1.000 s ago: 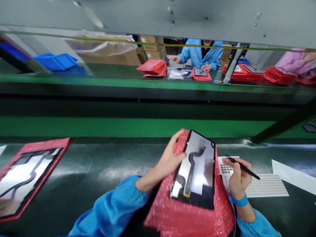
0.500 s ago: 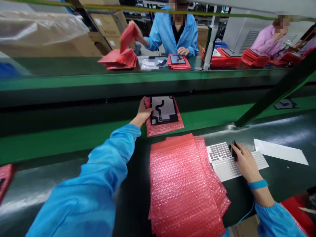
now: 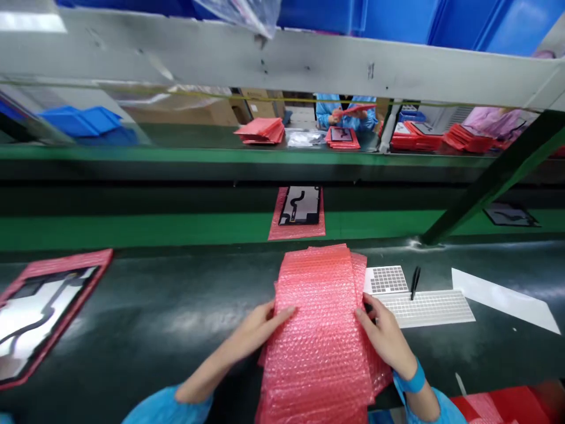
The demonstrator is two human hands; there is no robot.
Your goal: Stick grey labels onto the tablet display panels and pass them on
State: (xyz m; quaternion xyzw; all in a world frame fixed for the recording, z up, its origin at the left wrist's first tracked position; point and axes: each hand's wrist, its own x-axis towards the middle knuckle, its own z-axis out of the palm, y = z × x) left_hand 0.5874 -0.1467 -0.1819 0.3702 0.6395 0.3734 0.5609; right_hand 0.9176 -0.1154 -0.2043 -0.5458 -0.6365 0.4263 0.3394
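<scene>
A stack of pink bubble-wrap sheets [image 3: 322, 330] lies on the dark table in front of me. My left hand [image 3: 258, 330] rests against the stack's left edge, fingers stretched out. On the stack's right edge, my right hand [image 3: 384, 335] lies with fingers spread; a blue band circles its wrist. Beyond the stack, a dark panel with a flex cable [image 3: 300, 205] sits on a pink bubble-wrap sheet [image 3: 296, 229] on the green conveyor belt [image 3: 132, 229]. Black tweezers [image 3: 415, 281] lie on white sticker sheets [image 3: 424, 306] to the right.
Another panel on pink wrap [image 3: 44, 312] lies at the left on the table. A white paper strip [image 3: 503, 299] sits at the right. Across the line, a person in blue [image 3: 346, 112] handles red sheets beside red stacks [image 3: 260, 129]. A green diagonal post [image 3: 489, 182] crosses at right.
My left hand has let go of the panel on the belt and come back to the stack. The right hand has put the tweezers down and moved to the stack's right edge.
</scene>
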